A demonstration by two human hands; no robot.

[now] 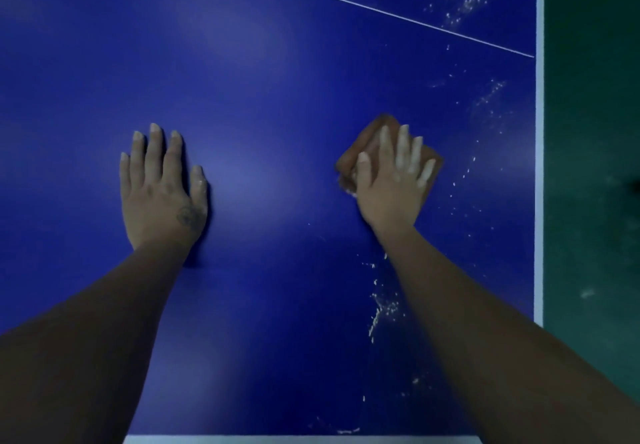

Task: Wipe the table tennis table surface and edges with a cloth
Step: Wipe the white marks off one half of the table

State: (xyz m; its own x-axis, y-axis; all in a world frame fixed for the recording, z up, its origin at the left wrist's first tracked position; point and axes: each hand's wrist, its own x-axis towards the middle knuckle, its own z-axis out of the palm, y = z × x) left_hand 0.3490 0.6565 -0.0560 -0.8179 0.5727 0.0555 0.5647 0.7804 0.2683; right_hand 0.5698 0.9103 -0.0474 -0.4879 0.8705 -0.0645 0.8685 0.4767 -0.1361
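Table tennis table (263,73), deep blue, fills nearly the whole view, with a white border strip (539,173) down its right side and another along the near end; a thin white line (346,2) slants across the far part. Beyond the right border lies dark green floor (592,132). Pale crumbs and specks (382,312) are scattered to the right of the cloth, beyond it near the far corner, and nearer the person beside the right forearm. The left hand (162,190) lies flat and released on bare surface, well apart from the cloth. The right hand (393,184) presses straight, spread fingers onto a folded brown cloth (360,145), which lies flat on the table.
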